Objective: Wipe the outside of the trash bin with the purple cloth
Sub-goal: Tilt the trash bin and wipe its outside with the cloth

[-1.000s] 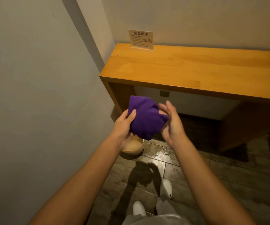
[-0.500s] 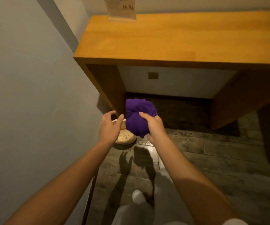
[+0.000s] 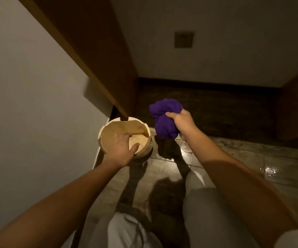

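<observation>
Left hand (image 3: 122,151) grips the near rim of the trash bin (image 3: 107,127), fingers hooked inside, thumb side outside. Bin stands upright on the floor against the wall, by the desk leg (image 3: 98,56) beyond my knuckles. Right hand (image 3: 181,121) is clenched around the bunched purple cloth (image 3: 164,119), held in the air just right of the bin, not touching it.

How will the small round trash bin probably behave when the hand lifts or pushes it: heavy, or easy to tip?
The trash bin looks small and empty inside, so it is probably light. The left hand grips its near rim alone, which suggests one hand suffices. Being light and on a glossy floor, it may slide or tip when the purple cloth presses sideways.
</observation>
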`<state>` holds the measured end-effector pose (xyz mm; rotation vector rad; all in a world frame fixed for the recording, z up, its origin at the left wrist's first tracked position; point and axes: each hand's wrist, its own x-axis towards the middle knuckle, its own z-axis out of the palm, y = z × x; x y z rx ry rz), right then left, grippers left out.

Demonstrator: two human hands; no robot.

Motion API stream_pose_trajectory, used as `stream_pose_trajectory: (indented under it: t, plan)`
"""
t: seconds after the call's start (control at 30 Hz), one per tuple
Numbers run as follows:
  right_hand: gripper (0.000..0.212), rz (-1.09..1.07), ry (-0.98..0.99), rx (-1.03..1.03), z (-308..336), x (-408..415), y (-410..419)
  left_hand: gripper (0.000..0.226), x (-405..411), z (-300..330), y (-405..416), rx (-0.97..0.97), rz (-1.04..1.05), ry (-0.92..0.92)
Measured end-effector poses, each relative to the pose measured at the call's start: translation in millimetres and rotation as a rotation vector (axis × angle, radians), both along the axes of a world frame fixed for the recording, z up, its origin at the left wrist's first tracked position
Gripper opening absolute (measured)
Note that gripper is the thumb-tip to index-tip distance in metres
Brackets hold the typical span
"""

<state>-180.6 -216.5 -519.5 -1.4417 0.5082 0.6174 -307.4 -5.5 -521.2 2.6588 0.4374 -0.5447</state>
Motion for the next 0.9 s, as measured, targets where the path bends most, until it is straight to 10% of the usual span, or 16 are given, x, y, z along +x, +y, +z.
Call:
stream_pose_trajectory:
  t: [0.3,0.7,0.9]
  plan:
    - [0.026,0.287,-0.324,-0.318,-90.3,71.8,24.0,0.057,29.3,-176.2,-5.3,-0.108,-0.123,0.13]
    - [0.009,0.604,-0.7,-0.5,-100.9,61.9,74.1,0.02,36.3,-153.2,41.7,-0.528,0.226,-0.32]
    - [0.051,0.628,-1.045,-0.62,-127.5,19.7,86.8,0.03,35.3,-151.4,20.9,-0.699,0.465,-0.359]
